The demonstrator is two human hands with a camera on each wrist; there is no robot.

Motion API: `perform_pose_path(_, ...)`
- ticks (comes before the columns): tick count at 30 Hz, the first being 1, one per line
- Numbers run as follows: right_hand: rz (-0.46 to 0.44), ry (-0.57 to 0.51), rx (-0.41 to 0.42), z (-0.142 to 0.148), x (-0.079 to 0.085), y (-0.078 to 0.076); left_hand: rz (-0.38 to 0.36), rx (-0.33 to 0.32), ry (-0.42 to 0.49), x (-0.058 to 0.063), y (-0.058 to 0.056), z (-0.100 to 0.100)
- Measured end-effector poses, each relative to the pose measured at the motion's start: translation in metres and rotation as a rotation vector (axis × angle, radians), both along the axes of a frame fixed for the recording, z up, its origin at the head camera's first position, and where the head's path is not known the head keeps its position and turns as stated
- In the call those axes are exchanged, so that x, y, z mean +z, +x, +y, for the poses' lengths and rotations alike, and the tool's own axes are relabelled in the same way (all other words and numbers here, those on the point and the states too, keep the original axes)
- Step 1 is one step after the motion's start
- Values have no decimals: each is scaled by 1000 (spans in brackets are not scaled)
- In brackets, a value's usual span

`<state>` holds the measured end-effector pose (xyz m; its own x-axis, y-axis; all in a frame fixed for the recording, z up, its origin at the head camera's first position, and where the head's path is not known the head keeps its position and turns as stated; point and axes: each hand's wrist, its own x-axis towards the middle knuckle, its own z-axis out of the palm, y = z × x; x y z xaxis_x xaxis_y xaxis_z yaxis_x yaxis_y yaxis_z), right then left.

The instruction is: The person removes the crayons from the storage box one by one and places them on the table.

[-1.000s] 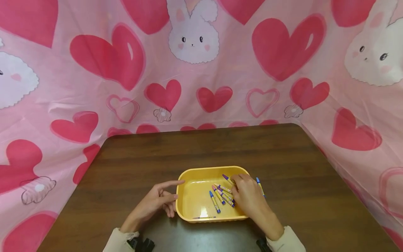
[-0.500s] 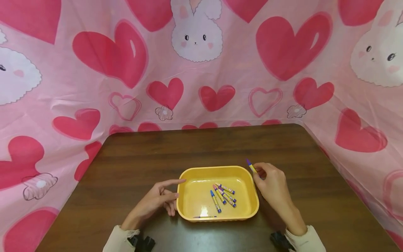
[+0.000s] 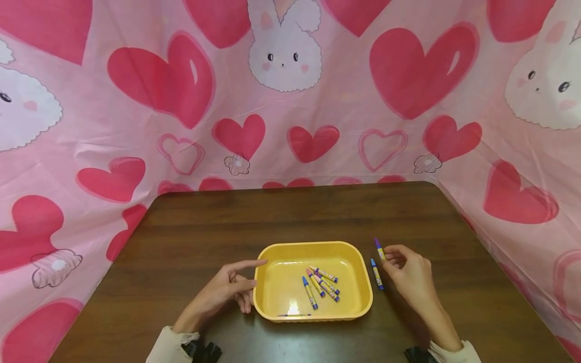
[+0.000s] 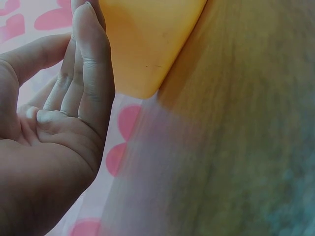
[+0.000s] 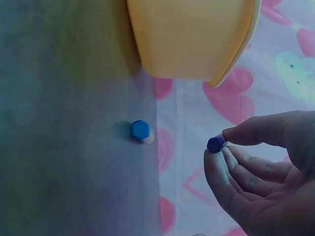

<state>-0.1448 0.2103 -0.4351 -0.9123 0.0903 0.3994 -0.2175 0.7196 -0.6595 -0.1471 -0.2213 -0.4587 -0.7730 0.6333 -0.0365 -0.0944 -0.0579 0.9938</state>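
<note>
A yellow tray (image 3: 313, 317) sits on the table, with several crayons lying loose in it, among them a blue-tipped crayon (image 3: 310, 292) and a pink-tipped crayon (image 3: 315, 282). My left hand (image 3: 227, 287) rests against the tray's left side, its index finger reaching over the rim; the left wrist view shows the fingers extended along the tray wall. Right of the tray, my right hand (image 3: 410, 275) pinches a purple crayon (image 3: 378, 244) between thumb and fingers, tip pointing away. Another blue crayon (image 3: 376, 275) lies on the table between that hand and the tray.
A thin, dark-tipped crayon (image 3: 294, 315) lies along the tray's near wall. The brown wooden table (image 3: 290, 217) extends behind and to both sides. A pink cloth with hearts and rabbits (image 3: 286, 116) hangs around it.
My right hand has lifted the purple crayon out of the tray and carried it right, past the rim, lowering it beside the blue crayon on the table. The left hand has stayed put.
</note>
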Motion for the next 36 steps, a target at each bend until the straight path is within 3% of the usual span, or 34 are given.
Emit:
perform_pose_path(15, -218, -25, -21, 14, -9, 3, 19, 0, 10, -1, -2, 1)
perform_pose_path(36, -332, 41, 28, 15, -20, -2, 30, 1, 22, -1, 1, -1)
